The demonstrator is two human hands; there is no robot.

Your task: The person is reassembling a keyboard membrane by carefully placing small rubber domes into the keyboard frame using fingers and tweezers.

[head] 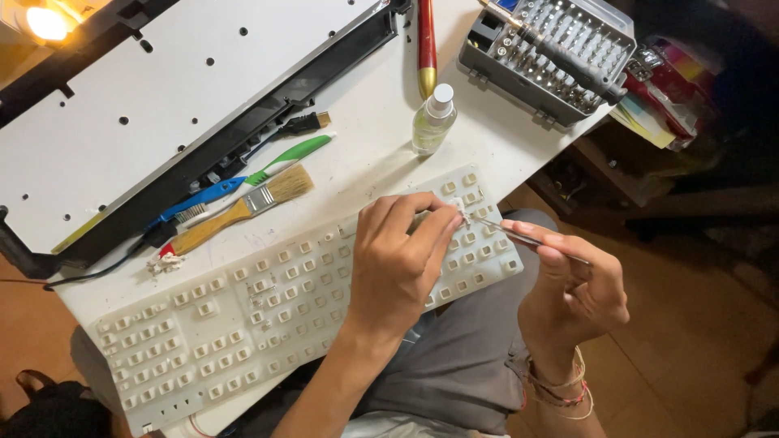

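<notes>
— Plastic, is it, that white keyboard frame [268,316]?

— Yes, matte, studded with square stems, lying across the table edge [357,162] and the lap.

— The hands?

— Left hand [399,261] curled, pressing it down, fingertips pinching a stem. Right hand [573,294] pinches slim metal tweezers [519,237], tip at that stem.

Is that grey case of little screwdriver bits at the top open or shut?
Open. The grey bit case shows its rows of metal bits uncovered from above, with no lid over them; it sits near the table edge, beyond the spray bottle.
</notes>
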